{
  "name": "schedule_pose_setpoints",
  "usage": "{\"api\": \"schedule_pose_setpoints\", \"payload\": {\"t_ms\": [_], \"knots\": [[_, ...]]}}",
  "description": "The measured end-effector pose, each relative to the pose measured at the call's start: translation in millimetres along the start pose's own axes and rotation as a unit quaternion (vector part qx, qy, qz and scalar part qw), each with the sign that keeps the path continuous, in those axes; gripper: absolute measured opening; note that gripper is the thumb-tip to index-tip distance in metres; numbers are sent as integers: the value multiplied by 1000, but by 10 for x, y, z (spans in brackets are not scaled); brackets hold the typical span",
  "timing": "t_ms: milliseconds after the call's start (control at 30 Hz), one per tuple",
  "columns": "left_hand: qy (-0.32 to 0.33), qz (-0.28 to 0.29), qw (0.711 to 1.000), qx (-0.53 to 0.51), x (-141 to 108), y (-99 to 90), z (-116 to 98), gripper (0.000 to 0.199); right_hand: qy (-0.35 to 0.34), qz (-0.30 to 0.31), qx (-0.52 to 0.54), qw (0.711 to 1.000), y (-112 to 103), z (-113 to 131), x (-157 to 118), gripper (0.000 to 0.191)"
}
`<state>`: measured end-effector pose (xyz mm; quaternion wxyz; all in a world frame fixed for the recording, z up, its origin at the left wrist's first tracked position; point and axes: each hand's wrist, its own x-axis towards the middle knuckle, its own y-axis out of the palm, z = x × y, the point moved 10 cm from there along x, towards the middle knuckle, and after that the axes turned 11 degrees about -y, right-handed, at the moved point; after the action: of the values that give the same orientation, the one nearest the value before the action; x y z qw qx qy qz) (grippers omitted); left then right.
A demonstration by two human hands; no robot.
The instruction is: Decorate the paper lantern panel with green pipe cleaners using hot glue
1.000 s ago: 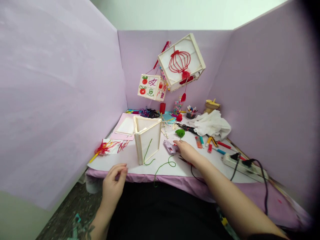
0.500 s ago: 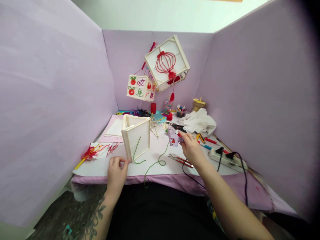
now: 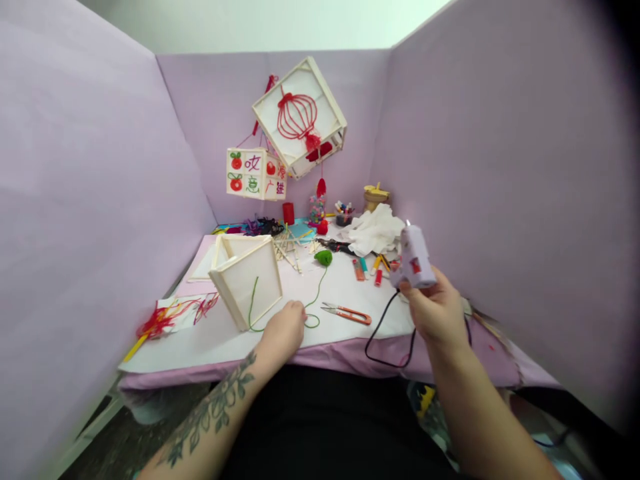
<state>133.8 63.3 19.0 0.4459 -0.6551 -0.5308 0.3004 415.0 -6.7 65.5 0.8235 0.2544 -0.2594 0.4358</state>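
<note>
My left hand (image 3: 286, 328) is closed in a pinch over the green yarn (image 3: 320, 288), low above the white table sheet. One end of the yarn runs up the white panel of a stick-framed lantern (image 3: 253, 280), which stands on the table to the left of that hand. The other end leads to a small green ball (image 3: 324, 258). My right hand (image 3: 440, 308) grips a pale purple glue gun (image 3: 416, 257), its nozzle pointing up, at the right side. A black cord hangs below it. Orange-handled thread snips (image 3: 346, 313) lie between the hands.
Two decorated lanterns (image 3: 300, 120) hang at the back. Markers (image 3: 358, 270), a white cloth (image 3: 375, 229) and loose sticks (image 3: 293, 250) lie farther back. Red and yellow threads (image 3: 157, 323) are at the left. Purple panels (image 3: 475, 167) wall in the table.
My left hand has left the lantern's bottom corner and moved right to the green yarn. My right hand has carried the glue gun right, turning its nozzle upward. The view has shifted right.
</note>
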Motion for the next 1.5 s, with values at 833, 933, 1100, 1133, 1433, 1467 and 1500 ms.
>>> {"api": "schedule_pose_setpoints", "payload": {"t_ms": [833, 933, 1100, 1133, 1433, 1467, 1500], "knots": [[-86, -390, 886, -236, -1188, -910, 1246, 24, 294, 162, 248, 909, 1176, -151, -1058, 30], [-122, -346, 910, -192, -1032, -865, 1452, 37, 355, 240, 313, 847, 1630, -95, -1418, 30], [-111, -238, 961, -93, -695, -700, 1376, 27, 385, 264, 338, 817, 1825, -62, -1554, 32], [-112, -230, 963, -83, -661, -679, 1358, 25, 384, 267, 335, 818, 1821, -59, -1550, 33], [-85, -219, 971, -40, -522, -617, 1221, 21, 360, 246, 279, 856, 1653, -179, -1438, 29], [-81, -222, 971, -41, -517, -634, 1203, 22, 356, 246, 274, 859, 1642, -192, -1438, 29], [-80, -229, 969, -45, -515, -665, 1185, 23, 354, 245, 270, 861, 1634, -203, -1441, 29]]}}
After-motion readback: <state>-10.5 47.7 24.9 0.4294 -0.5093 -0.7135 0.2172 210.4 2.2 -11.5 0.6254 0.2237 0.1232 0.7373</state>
